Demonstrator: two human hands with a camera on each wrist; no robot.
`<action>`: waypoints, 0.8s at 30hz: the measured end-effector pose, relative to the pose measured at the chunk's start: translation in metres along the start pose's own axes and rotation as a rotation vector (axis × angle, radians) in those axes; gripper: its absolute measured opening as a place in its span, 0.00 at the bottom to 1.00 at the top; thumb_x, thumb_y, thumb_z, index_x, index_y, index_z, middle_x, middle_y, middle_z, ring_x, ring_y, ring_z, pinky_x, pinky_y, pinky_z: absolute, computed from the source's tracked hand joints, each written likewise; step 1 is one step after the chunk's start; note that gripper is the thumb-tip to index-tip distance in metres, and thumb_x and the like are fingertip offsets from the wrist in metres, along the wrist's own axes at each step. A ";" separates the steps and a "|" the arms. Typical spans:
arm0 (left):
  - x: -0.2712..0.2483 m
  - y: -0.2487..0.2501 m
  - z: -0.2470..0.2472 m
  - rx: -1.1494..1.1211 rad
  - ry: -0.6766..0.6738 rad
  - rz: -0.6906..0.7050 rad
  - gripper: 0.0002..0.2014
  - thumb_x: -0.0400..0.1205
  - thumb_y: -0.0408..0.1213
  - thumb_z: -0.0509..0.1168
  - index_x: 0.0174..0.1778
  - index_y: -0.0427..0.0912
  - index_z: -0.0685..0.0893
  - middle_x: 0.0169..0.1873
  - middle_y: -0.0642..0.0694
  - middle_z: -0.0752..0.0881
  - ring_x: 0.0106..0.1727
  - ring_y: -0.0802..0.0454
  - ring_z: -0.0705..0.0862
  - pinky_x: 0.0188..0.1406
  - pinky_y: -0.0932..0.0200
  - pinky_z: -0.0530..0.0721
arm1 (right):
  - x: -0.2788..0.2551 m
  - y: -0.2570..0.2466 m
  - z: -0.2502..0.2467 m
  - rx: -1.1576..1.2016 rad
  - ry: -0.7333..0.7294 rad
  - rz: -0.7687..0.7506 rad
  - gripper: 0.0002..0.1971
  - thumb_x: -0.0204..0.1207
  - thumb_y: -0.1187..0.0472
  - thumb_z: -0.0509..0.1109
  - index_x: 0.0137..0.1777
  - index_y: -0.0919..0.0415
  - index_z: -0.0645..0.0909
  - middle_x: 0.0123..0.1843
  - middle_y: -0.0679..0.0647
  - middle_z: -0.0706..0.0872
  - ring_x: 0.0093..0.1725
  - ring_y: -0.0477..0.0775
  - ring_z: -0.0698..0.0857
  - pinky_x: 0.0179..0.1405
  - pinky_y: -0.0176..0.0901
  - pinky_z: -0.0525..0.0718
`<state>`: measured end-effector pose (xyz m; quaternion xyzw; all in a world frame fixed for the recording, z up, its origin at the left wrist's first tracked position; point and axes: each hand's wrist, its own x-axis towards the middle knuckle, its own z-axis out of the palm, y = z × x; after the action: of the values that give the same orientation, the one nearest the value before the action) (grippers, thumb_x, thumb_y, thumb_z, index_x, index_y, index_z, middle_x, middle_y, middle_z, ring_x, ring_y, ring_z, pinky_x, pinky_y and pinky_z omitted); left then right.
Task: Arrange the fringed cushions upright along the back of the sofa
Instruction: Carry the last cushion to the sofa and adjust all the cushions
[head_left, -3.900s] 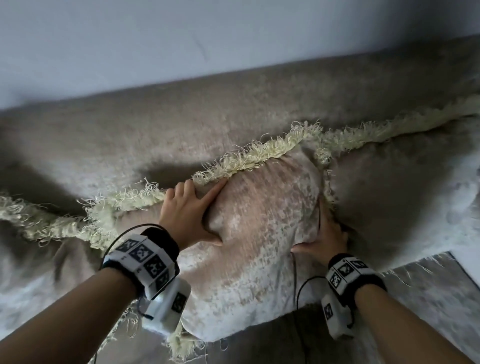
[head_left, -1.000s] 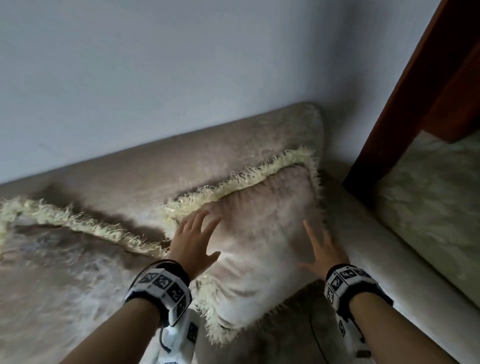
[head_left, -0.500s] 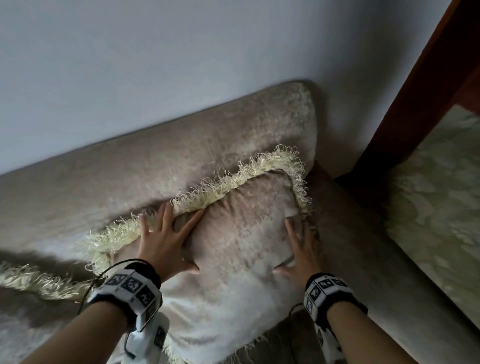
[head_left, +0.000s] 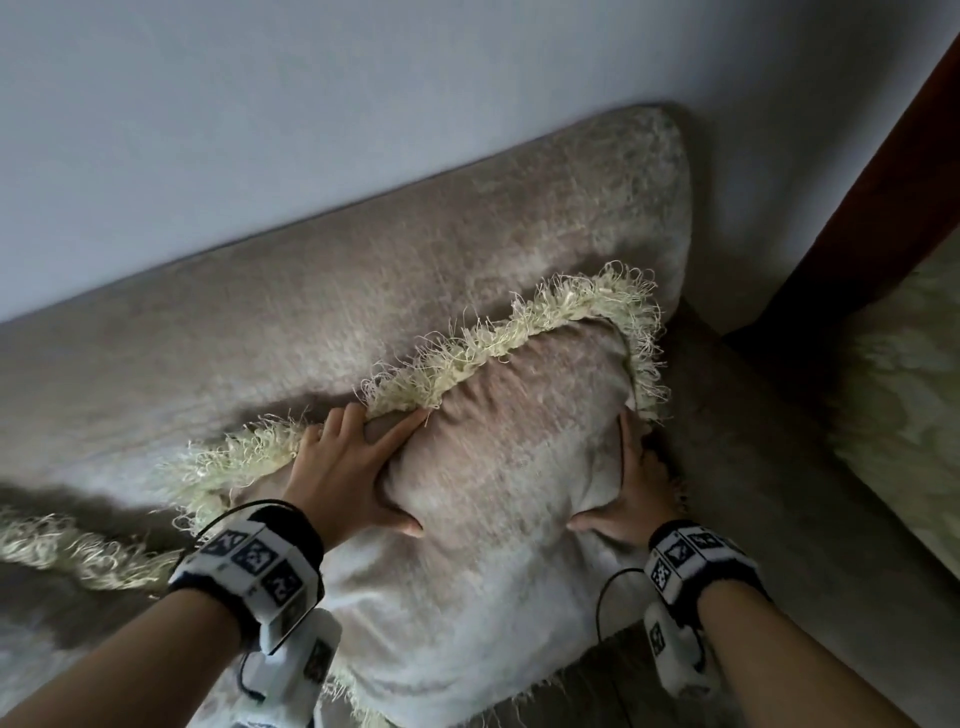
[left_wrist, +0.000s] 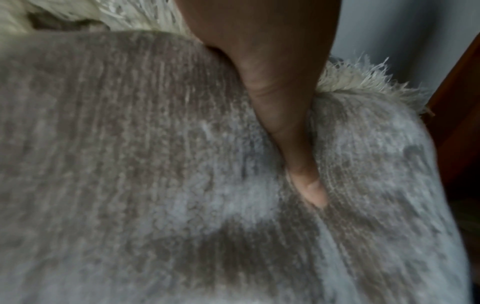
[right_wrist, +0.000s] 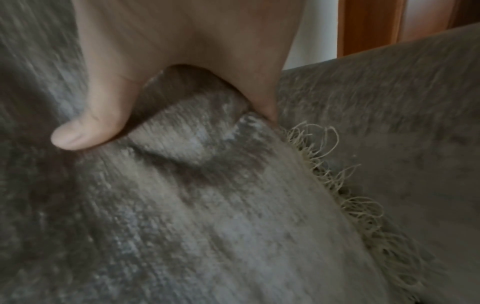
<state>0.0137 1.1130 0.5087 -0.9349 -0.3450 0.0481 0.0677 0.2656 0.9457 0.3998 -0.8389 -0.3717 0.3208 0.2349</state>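
Both hands grip the fringed cushion (head_left: 498, 467) at the sofa's right end. The left hand (head_left: 345, 470) holds its upper left edge, fingers curled over the pale fringe (head_left: 519, 332) and thumb pressed into the front face; the left wrist view shows that thumb sunk in the plush fabric (left_wrist: 155, 164). The right hand (head_left: 631, 491) clasps the right edge, thumb on the front and fingers tucked behind, between the cushion and the armrest (head_left: 769, 467); the right wrist view shows fabric pinched in the fork of thumb and fingers. The cushion stands tilted against the sofa back (head_left: 363, 270), its top right corner close to the end of the backrest. Compared with a second ago, when both hands hovered with fingers spread just in front of it, they now hold it, and it sits deeper in the corner. A second fringed cushion (head_left: 67, 551) lies at the left, partly out of view. A dark wooden frame (head_left: 883, 182) stands at the far right.
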 end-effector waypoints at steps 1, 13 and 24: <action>-0.001 0.003 -0.002 -0.019 -0.014 -0.003 0.59 0.43 0.82 0.53 0.73 0.60 0.64 0.44 0.42 0.79 0.43 0.42 0.77 0.38 0.47 0.81 | -0.003 0.000 0.000 0.003 0.014 0.001 0.78 0.44 0.46 0.87 0.73 0.35 0.21 0.82 0.64 0.52 0.75 0.70 0.62 0.74 0.66 0.62; -0.041 0.035 -0.055 -0.147 0.065 -0.055 0.64 0.40 0.79 0.62 0.76 0.56 0.58 0.45 0.41 0.77 0.44 0.41 0.78 0.38 0.46 0.82 | -0.058 -0.016 -0.054 0.011 0.021 -0.089 0.76 0.40 0.42 0.85 0.66 0.23 0.19 0.85 0.56 0.44 0.82 0.67 0.52 0.76 0.72 0.60; -0.109 0.006 -0.091 -0.297 0.142 -0.270 0.63 0.48 0.81 0.60 0.80 0.55 0.56 0.46 0.39 0.73 0.46 0.42 0.76 0.43 0.45 0.81 | -0.076 -0.115 -0.124 -0.383 0.027 -0.233 0.72 0.44 0.38 0.83 0.72 0.25 0.24 0.74 0.61 0.65 0.71 0.66 0.66 0.68 0.62 0.71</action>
<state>-0.0527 1.0285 0.6022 -0.8809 -0.4649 -0.0789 -0.0406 0.2606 0.9386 0.5852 -0.8237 -0.5172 0.2038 0.1115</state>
